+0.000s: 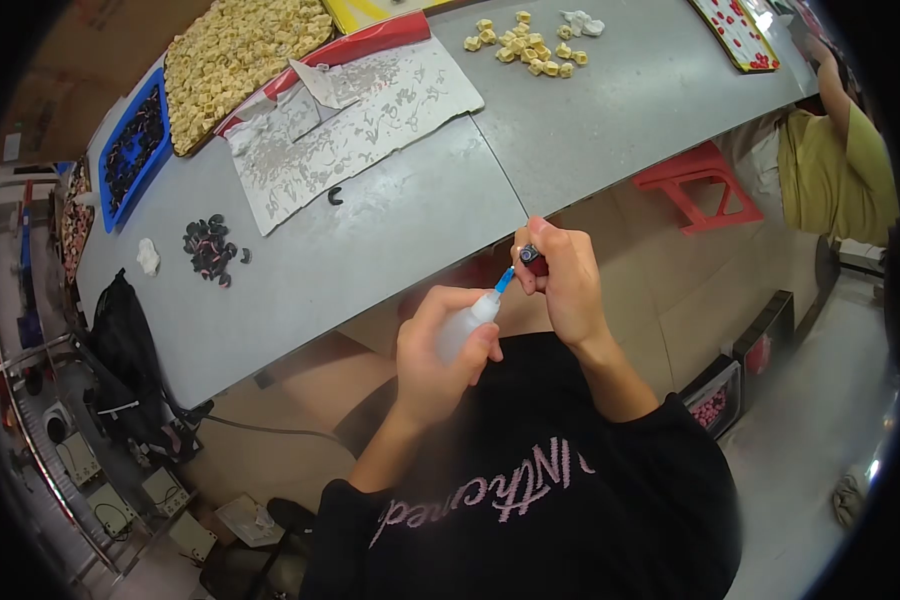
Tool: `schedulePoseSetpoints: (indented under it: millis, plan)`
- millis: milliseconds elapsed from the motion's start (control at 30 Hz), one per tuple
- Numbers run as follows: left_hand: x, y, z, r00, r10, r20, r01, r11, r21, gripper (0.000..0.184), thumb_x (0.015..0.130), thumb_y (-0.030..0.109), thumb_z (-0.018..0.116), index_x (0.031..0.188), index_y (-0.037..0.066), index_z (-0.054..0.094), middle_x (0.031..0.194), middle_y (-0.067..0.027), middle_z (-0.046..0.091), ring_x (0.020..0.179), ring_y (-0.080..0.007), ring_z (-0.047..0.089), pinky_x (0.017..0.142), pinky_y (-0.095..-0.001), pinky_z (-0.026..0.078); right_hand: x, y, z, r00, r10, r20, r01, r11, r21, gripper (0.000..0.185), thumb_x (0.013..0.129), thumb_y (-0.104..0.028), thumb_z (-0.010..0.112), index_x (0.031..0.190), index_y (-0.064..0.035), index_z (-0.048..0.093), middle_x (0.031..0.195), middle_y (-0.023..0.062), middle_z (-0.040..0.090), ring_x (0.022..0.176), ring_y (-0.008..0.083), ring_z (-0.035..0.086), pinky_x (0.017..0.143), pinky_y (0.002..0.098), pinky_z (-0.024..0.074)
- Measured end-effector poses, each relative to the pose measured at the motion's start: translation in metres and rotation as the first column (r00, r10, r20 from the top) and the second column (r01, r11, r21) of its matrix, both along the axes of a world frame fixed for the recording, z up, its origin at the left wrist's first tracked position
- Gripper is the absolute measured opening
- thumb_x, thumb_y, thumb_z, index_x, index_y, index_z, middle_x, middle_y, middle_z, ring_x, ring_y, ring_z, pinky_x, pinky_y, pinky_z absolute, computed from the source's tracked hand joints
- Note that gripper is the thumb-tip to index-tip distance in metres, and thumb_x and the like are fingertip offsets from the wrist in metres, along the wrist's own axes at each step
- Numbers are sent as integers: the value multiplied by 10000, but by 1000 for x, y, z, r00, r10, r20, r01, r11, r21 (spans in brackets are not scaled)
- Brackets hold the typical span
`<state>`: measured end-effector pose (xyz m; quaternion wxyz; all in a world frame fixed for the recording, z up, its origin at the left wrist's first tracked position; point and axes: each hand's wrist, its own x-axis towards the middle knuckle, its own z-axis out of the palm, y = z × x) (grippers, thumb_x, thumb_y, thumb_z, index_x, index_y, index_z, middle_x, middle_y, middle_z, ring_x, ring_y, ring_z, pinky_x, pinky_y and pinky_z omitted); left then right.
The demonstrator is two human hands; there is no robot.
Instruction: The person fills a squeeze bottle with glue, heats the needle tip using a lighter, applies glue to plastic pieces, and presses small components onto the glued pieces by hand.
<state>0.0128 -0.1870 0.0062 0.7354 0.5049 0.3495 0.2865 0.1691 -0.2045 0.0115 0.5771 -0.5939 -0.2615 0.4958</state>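
My left hand [438, 345] is wrapped round a translucent white squeeze bottle [462, 328] with a blue nozzle tip [505, 280]. Up and to the right, my right hand [567, 275] pinches a small dark piece [532, 258], and the nozzle tip points close to it. Whether tip and piece touch is not clear. Both hands are just off the grey table's front edge. On the table, a single black curved piece [336, 196] lies beside a smeared white cardboard sheet [350, 125]. A pile of black and pink pieces [210, 248] is farther left.
Yellow pieces fill a tray [240, 60] beside a blue tray [135, 150] of black pieces. Loose yellow pieces [525, 48] lie on the grey table [410, 220]. A red stool [705, 190] stands near a person in a yellow-green top [838, 175]. A black bag [130, 340] hangs left.
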Motion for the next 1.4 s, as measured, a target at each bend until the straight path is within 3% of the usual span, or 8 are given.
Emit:
schedulePoseSetpoints:
  millis: [1133, 1233, 1400]
  plan:
    - [-2, 1, -4, 999, -8, 40, 8, 1000, -14, 185, 857, 76, 552, 1014, -14, 515, 639, -46, 567, 451, -47, 446, 415, -186, 347, 0, 3, -3, 999, -26, 46, 28, 998, -54, 480, 899, -328, 343, 507, -64, 422, 469, -6, 389, 453, 48, 271, 425, 222, 194]
    - [-2, 1, -4, 999, -5, 35, 6, 1000, -8, 182, 859, 82, 552, 1009, -14, 517, 639, -45, 566, 453, -47, 447, 415, -185, 347, 6, -2, -7, 999, 29, -13, -29, 1000, -10, 453, 915, -337, 402, 602, -25, 507, 525, 4, 440, 509, 59, 367, 464, 229, 270]
    - [-2, 1, -4, 999, -5, 42, 5, 1000, -9, 184, 860, 92, 553, 1006, -14, 518, 642, -44, 567, 457, -46, 451, 416, -185, 349, 5, -2, -7, 999, 26, -22, -26, 1000, -10, 460, 920, -340, 398, 604, -24, 506, 531, 5, 441, 511, 60, 365, 462, 227, 268]
